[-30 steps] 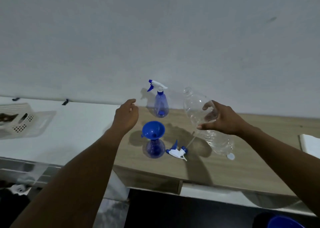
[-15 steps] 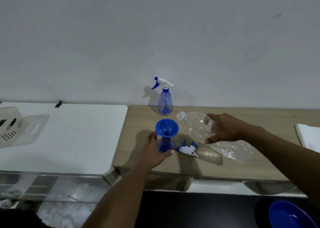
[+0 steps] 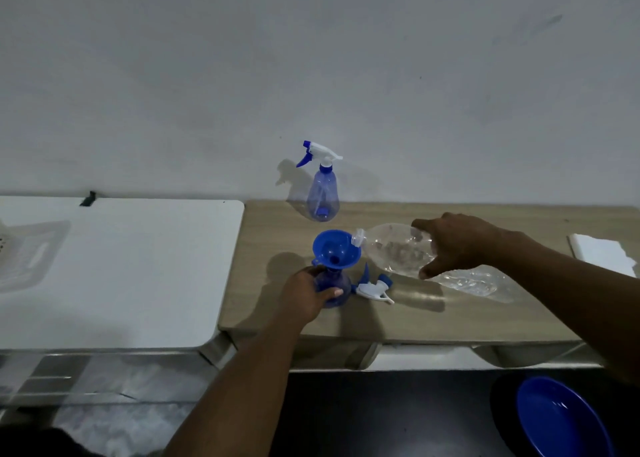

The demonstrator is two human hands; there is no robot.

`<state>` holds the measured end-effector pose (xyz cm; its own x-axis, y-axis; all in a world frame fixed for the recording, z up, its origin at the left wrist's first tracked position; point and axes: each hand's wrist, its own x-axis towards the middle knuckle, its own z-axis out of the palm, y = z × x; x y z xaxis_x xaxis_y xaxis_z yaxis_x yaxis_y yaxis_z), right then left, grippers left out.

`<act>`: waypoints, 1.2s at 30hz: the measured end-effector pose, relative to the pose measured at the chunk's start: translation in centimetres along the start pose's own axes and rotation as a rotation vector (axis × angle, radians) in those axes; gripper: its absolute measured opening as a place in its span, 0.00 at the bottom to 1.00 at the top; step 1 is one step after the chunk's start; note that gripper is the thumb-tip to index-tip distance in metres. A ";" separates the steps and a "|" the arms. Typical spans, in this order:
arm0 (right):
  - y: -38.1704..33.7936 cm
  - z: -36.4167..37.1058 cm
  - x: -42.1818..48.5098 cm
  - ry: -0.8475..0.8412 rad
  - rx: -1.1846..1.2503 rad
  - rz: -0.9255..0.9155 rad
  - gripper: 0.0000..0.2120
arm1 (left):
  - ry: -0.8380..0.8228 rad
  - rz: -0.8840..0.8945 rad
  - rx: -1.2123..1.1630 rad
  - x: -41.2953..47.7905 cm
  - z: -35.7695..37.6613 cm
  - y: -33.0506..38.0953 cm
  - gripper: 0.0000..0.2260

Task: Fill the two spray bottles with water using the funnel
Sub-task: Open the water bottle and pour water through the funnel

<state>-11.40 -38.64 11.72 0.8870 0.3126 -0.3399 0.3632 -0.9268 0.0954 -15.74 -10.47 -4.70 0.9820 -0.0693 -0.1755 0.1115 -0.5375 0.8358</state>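
Observation:
A blue funnel (image 3: 336, 249) sits in the neck of an open blue spray bottle (image 3: 333, 285) on the wooden table (image 3: 398, 318). My left hand (image 3: 304, 292) grips that bottle's body. My right hand (image 3: 457, 245) holds a clear plastic water bottle (image 3: 394, 250) tipped on its side, its mouth at the funnel's right rim. The removed white and blue spray head (image 3: 374, 286) lies just right of the open bottle. A second blue spray bottle (image 3: 322, 193), with its spray head on, stands upright at the back by the wall.
A white tabletop (image 3: 114, 266) adjoins the wooden table on the left, with a white basket (image 3: 20, 255) at its far left edge. A white cloth or paper (image 3: 602, 254) lies at the right edge. A blue basin (image 3: 561, 418) sits low at the bottom right.
My left hand came down from the air and closed on the open spray bottle. My right hand tipped the clear bottle from upright to its side, bringing its mouth to the funnel.

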 end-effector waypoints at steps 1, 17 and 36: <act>0.0 -0.1 0.0 -0.001 -0.013 0.004 0.43 | -0.003 -0.006 0.000 0.1 0.0 -0.1 0.21; -1.0 -1.7 0.2 -0.004 -0.170 0.012 0.41 | 0.003 -0.054 -0.016 0.5 0.3 -0.4 0.25; -1.9 -3.4 0.1 -0.032 -0.265 0.013 0.40 | 0.005 -0.061 -0.011 0.8 0.3 -0.6 0.24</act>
<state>-11.04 -36.15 14.66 0.8840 0.2908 -0.3660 0.4180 -0.8423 0.3404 -15.11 -10.50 -5.49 0.9741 -0.0319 -0.2237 0.1731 -0.5310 0.8295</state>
